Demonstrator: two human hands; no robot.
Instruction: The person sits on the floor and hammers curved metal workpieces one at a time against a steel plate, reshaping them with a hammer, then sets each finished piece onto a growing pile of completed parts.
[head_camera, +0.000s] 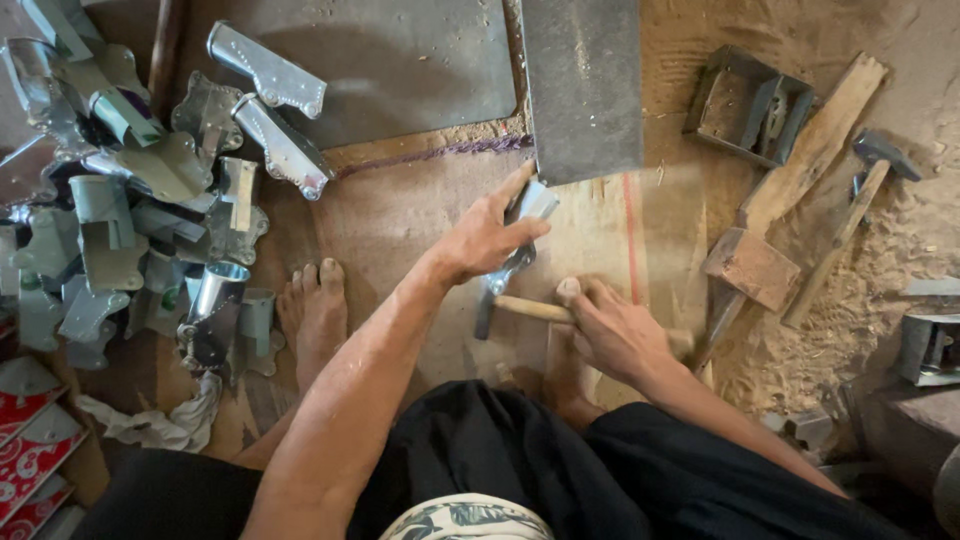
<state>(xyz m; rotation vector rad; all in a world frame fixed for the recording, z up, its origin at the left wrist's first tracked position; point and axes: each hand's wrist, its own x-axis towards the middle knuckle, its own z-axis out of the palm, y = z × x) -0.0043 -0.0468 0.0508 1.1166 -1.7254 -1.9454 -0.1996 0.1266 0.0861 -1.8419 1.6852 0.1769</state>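
Head view: left hand (487, 240) is gripping a shiny metal piece (522, 235) just below the dark steel plate (583, 85), long axis running from upper right to lower left, lower end hidden under the palm. Right hand (615, 335) is closing on a hammer (515, 308); the handle is lying nearly level, head pointing left, grip end covered.

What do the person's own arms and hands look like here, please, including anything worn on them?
Both arms are bare from the hands up to where they leave the picture: no sleeves, gloves, watch, rings or bands show. The left hand and right hand are uncovered, with short nails on the fingers. The forearms are lean. Below them show dark trousers and a patterned pale waistband.
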